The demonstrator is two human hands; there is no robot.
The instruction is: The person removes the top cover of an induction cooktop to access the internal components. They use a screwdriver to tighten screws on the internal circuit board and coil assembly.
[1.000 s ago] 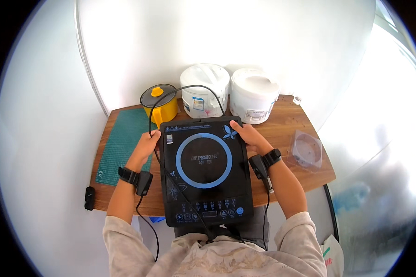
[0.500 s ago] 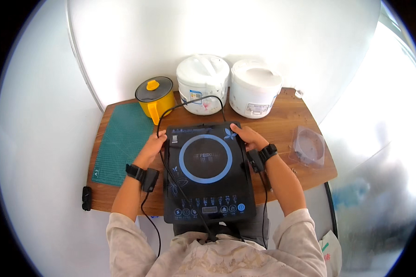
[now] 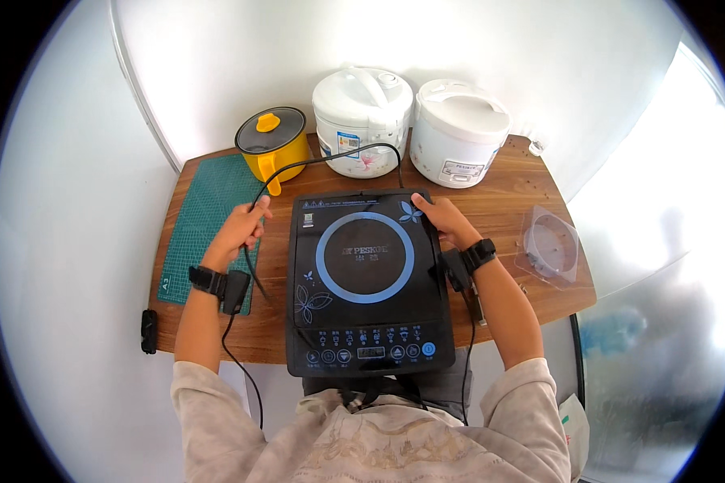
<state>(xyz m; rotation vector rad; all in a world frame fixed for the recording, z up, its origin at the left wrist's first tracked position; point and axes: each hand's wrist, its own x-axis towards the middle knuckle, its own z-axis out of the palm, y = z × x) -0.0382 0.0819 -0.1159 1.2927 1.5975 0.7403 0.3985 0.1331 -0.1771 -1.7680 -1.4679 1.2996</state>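
Note:
A flat black induction cooker (image 3: 366, 266) with a blue ring and a button row lies in front of me, its near edge reaching past the table's front. My right hand (image 3: 445, 220) grips its far right edge, thumb on top and the other fingers mostly hidden beneath. Left of the cooker, my left hand (image 3: 243, 228) is closed around the black power cord (image 3: 369, 146). That cord arches from the cooker's far edge over to my hand, and its loose part hangs below the fingers.
Along the back stand a yellow pot (image 3: 275, 153) with a dark lid and two white rice cookers (image 3: 362, 121). A green cutting mat (image 3: 205, 221) covers the left side of the wooden table (image 3: 491, 205). At right sits a clear plastic container (image 3: 551, 245).
My left hand has let go of the cooker's left edge and moved left, taking hold of the cord. The cord no longer lies across the cooker's top.

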